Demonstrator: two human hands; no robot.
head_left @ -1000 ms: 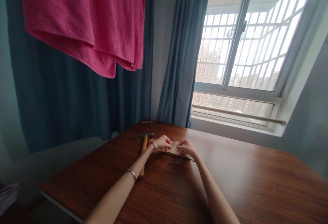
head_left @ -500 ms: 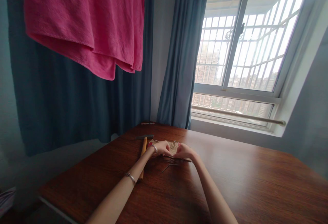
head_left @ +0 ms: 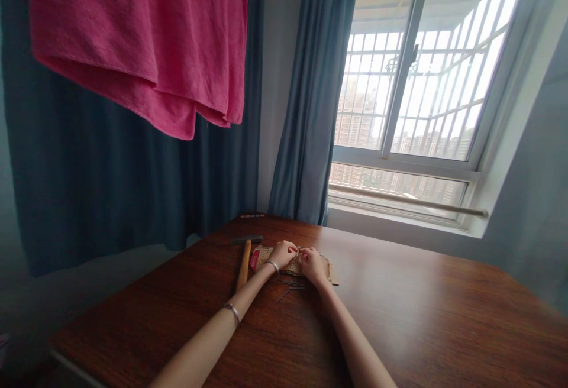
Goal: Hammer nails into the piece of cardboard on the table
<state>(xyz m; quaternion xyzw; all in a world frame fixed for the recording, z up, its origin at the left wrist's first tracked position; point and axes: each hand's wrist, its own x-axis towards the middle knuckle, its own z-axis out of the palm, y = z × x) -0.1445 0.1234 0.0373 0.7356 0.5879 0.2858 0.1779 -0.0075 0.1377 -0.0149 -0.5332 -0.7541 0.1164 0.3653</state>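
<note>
- The fingers of the left hand (head_left: 283, 254) and right hand (head_left: 313, 267) are curled, tips close together; whether they clamp anything, I cannot tell.
- A small thing (head_left: 299, 251) at those fingertips is too tiny to identify.
- The tan board (head_left: 293, 268) lies beneath the fingers, partly covered by both hands.
- Thin dark rods (head_left: 291, 285), hard to count, lie nearer the wearer than the fingers.
- Left of the fingers lies a hammer (head_left: 244, 262), its handle end behind the left forearm.

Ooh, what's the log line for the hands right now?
left hand: over patterned pad | right hand: close beside left hand | between them: too small to tell | hammer: lying left of pad
</note>
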